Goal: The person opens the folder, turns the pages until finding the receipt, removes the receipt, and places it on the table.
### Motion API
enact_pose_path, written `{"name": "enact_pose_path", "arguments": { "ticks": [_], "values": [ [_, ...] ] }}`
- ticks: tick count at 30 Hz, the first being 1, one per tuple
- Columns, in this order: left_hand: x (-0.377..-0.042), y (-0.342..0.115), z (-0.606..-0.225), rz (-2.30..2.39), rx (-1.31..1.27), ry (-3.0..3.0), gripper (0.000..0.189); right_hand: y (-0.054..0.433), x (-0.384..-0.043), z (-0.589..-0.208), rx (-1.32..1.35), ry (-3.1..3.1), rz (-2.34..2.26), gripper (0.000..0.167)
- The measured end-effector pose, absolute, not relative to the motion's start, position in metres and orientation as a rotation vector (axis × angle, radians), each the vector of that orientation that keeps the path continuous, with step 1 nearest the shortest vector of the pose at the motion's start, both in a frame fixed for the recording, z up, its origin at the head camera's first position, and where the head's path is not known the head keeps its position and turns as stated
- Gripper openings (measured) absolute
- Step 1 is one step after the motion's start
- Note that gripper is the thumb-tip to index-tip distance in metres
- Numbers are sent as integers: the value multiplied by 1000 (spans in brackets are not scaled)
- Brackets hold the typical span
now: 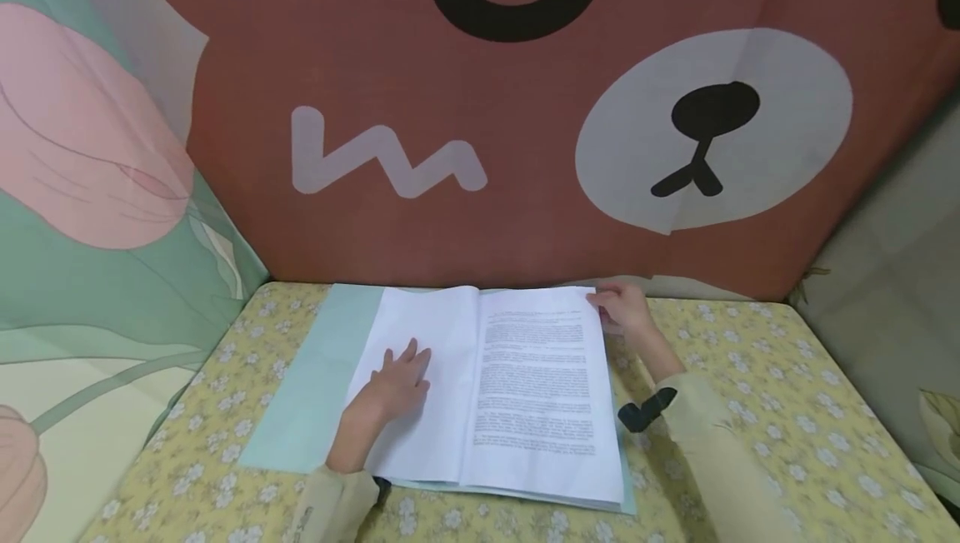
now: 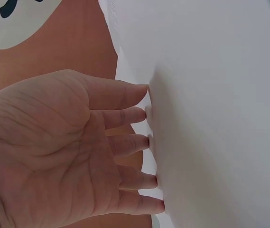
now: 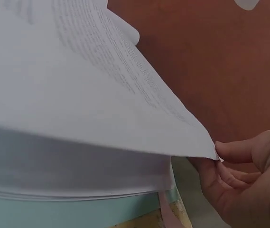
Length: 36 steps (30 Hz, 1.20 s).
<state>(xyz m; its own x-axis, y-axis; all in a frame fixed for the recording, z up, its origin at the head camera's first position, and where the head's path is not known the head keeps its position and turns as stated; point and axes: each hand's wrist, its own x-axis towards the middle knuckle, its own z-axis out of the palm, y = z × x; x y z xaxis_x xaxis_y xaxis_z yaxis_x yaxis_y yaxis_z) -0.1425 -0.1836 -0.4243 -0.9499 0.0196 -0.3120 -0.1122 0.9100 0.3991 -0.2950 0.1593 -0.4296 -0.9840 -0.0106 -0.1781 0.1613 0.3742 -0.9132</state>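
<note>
An open booklet of white pages with a pale green cover lies on the table. My left hand rests on its blank left page, fingers spread; the left wrist view shows all its fingertips pressing the paper. At the far right corner, my right hand pinches the printed right page between thumb and fingers. The right wrist view shows that page raised at the corner, bowed above the stack of pages beneath it.
A yellow floral cloth covers the table. Behind it hangs a brown backdrop with a printed bear face, close to the booklet's far edge. A green printed cloth hangs at the left. A dark strap piece sits at the right cuff.
</note>
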Motion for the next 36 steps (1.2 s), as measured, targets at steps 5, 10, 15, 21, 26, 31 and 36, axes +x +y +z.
{"name": "enact_pose_path", "arguments": {
  "ticks": [5, 10, 15, 21, 26, 31, 36],
  "values": [
    [-141, -184, -424, 595, -67, 2755, 55, 157, -299, -427, 109, 2502, -1676, 41],
    [-140, -185, -421, 596, -66, 2750, 55, 154, -300, -426, 87, 2525, -1654, 34],
    [-136, -188, -418, 591, -69, 2738, 54, 156, -300, -426, 29, 2432, -1635, 31],
    [-131, -197, -416, 611, -53, 2740, 53, 159, -296, -422, -32, 2330, -1575, 32],
    [-128, -204, -412, 667, 5, 2756, 50, 161, -294, -416, -44, 2256, -1603, 35],
    [-125, -209, -406, 764, 82, 2814, 46, 160, -293, -406, -90, 2097, -1719, 41],
    [-125, -213, -402, 744, 53, 2872, 44, 149, -292, -393, -152, 1961, -1797, 46]
  ]
}}
